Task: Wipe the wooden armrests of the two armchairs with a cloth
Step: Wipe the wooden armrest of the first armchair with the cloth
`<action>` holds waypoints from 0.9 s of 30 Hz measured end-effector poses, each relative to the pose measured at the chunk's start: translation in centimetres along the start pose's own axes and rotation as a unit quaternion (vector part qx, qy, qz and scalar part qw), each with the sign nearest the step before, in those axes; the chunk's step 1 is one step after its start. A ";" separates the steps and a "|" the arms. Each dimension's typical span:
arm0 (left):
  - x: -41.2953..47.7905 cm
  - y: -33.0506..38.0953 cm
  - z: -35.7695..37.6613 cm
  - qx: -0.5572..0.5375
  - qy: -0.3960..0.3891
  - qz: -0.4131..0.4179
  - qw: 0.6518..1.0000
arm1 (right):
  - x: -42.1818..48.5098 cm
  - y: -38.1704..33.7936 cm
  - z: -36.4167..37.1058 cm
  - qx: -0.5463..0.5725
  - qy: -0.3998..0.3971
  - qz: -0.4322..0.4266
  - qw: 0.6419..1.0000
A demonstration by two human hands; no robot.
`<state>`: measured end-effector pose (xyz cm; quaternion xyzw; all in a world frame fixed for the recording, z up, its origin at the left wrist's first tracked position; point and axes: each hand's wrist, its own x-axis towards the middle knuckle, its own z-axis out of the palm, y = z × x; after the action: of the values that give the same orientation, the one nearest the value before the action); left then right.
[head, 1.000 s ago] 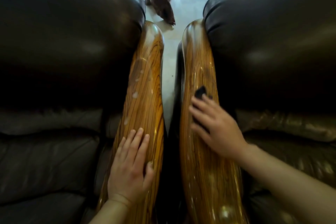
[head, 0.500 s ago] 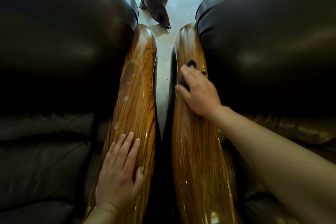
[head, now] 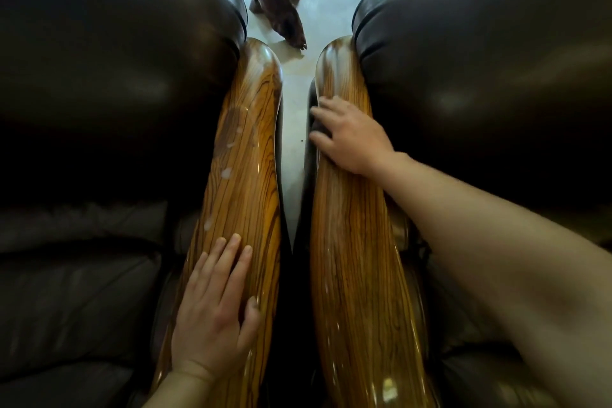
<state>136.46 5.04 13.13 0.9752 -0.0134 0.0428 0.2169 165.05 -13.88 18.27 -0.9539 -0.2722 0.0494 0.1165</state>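
Right hand (head: 352,136) pressing cloth (head: 318,130) on right armrest (head: 357,275), left hand (head: 213,311) flat on left armrest (head: 241,175)

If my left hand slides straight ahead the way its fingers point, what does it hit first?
The left hand lies flat on the left armrest, fingers pointing up along the wood. Going on, it would first meet the pale smudges there; nothing solid shows before the rounded far end.

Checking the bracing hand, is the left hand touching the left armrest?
Touching: the head view shows the left hand lying flat on the left armrest.

Glossy striped wood armrests (head: 245,195), shiny leather armchairs (head: 109,53)
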 end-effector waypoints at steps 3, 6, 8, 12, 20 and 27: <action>0.1 0.0 0.0 0.002 -0.007 -0.003 1.000 | -1.9 0.0 0.8 0.059 0.048 0.069 0.995; 0.0 0.2 -0.3 0.000 -0.015 -0.010 1.000 | -9.9 -1.8 2.2 0.097 0.067 0.080 0.990; 0.1 0.3 -0.4 -0.001 -0.017 -0.013 1.000 | -16.0 -3.4 3.1 0.097 0.034 0.055 0.993; 0.1 0.3 -0.2 -0.001 -0.014 -0.008 1.000 | -21.7 -3.5 4.1 0.041 -0.040 -0.066 0.996; 0.0 0.0 0.3 0.004 -0.004 -0.003 1.000 | -5.8 1.4 2.0 0.139 0.088 0.227 0.960; 0.0 0.0 0.3 0.017 0.000 0.000 1.000 | -0.6 -0.8 2.1 0.079 0.154 0.230 0.958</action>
<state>136.46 4.91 12.91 0.9787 -0.0125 0.0426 0.2002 163.80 -13.09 16.44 -0.9745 -0.0193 -0.0515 0.2175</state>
